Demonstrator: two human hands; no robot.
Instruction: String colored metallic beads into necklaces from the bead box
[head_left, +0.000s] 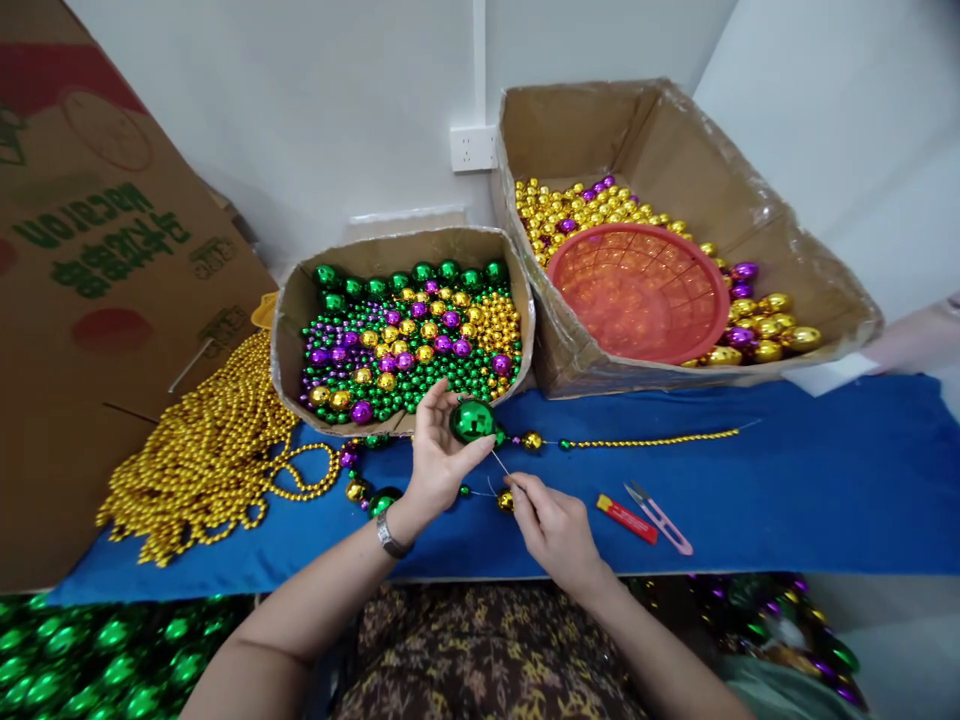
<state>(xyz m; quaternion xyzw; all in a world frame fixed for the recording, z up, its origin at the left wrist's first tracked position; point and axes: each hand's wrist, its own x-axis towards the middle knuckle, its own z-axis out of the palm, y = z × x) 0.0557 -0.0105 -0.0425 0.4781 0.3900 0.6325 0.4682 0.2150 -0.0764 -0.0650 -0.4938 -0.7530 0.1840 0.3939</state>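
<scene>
A table covered in a bright blue cloth (825, 480) carries everything. At ten o'clock lies a heap of small gold bead strands (210, 450). At twelve o'clock sits a low cardboard box of mixed green, purple and gold beads (289, 320), and at one o'clock a larger, tape-wrapped cardboard box (825, 290). Near centre stretches a thin gold bead string (652, 440); at four o'clock lie a red lighter (627, 519) and pink-handled thread snips (660, 517).

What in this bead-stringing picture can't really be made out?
Head view only:
- The thread between the left hand and right hand is too thin to follow.
- Under the orange basket, what lies in the big box is hidden.
- The printed cardboard is cut off by the left edge.
- The beads below the table, bottom corners, are blurred.
- The large green bead has its hole hidden by fingers.
</scene>
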